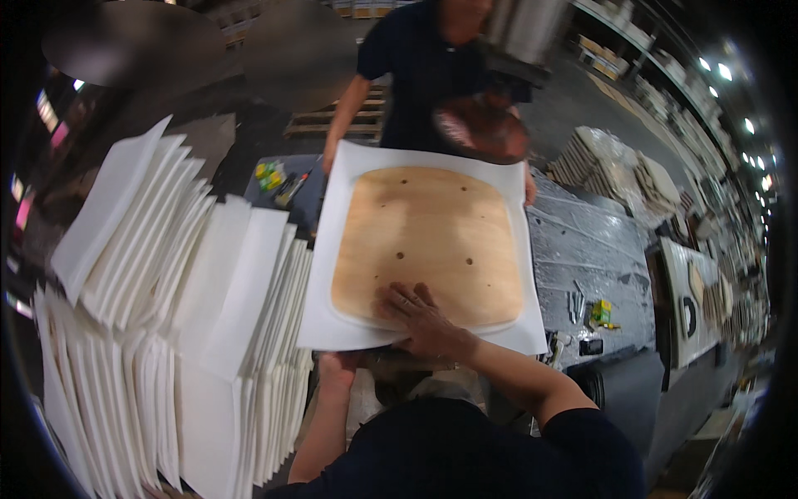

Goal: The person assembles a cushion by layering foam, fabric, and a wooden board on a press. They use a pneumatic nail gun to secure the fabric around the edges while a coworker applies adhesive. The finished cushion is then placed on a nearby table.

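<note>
One rounded plywood seat panel [428, 245] is lying flat on one white foam sheet [341, 249], which is spreading wider than the panel on every side; five small dark holes are showing in the wood. The right hand [416, 316] is pressing down on the panel's near edge, palm down and fingers spread, gripping nothing. The left hand [337, 366] is sitting under the near edge of the foam sheet, mostly hidden by it; I cannot tell how far it is open or whether it is pinching the sheet. Both are lying on a grey counter [582, 241], between the person and a co-worker.

One co-worker in a dark shirt [416, 66] is standing at the far side, one hand [329, 160] touching the sheet's far left corner; a dark red-brown seat pad [482, 129] is being held just above the far right corner.

To the left, a fanned pile of white foam sheets [166, 316] is leaning, too many to count. A few small tools [575, 303] and one yellow-green item [600, 313] are lying on the counter at the right, well apart from the panel.
</note>
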A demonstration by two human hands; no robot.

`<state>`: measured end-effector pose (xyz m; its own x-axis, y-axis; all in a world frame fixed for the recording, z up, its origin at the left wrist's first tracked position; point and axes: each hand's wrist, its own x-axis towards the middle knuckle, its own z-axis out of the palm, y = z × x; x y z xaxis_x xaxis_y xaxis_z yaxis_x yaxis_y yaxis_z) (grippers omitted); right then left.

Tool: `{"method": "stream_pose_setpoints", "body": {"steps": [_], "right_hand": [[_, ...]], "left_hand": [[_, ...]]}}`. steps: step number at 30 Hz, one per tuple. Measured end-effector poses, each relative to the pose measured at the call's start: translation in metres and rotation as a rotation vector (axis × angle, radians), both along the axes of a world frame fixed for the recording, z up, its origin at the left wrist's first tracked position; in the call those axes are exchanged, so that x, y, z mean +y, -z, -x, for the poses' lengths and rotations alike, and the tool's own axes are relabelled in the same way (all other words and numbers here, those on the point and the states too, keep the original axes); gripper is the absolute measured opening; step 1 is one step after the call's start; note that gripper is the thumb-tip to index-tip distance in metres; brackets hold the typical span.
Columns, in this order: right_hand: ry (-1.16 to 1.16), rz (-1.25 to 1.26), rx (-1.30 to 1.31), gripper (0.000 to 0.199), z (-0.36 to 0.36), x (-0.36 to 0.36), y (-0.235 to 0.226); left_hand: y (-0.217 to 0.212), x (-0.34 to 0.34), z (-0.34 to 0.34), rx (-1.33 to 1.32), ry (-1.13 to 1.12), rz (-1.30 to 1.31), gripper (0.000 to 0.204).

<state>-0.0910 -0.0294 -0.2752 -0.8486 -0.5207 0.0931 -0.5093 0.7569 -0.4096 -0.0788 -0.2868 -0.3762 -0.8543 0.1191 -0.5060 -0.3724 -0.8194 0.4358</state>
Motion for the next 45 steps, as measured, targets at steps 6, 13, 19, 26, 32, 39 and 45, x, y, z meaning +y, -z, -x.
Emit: {"method": "stream_pose_setpoints", "body": {"steps": [6,13,19,26,32,39,45], "right_hand": [[0.427,0.100,0.137,0.071,-0.037,0.090,-0.010],[0.995,0.104,0.202,0.066,-0.080,0.200,-0.009],[0.998,-0.167,0.064,0.083,-0.051,0.206,0.019],[1.191,0.090,-0.051,0.080,-0.004,0.228,0.035],[1.271,0.045,-0.086,0.077,0.018,0.215,0.032],[1.290,0.048,0.019,0.072,0.019,0.210,0.037],[1.283,0.036,0.081,0.068,0.018,0.209,0.042]], "left_hand": [[-0.023,-0.028,0.025,0.062,0.021,0.165,0.044],[-0.073,-0.065,0.086,-0.042,0.161,0.608,0.057],[-0.104,-0.014,0.140,0.359,0.503,1.521,0.076],[-0.100,0.059,0.166,0.206,0.631,1.996,0.077],[-0.096,0.063,0.172,0.149,0.559,1.990,0.071],[-0.086,0.080,0.152,0.327,0.219,2.143,0.060],[-0.086,0.079,0.153,0.364,0.267,2.141,0.049]]}}
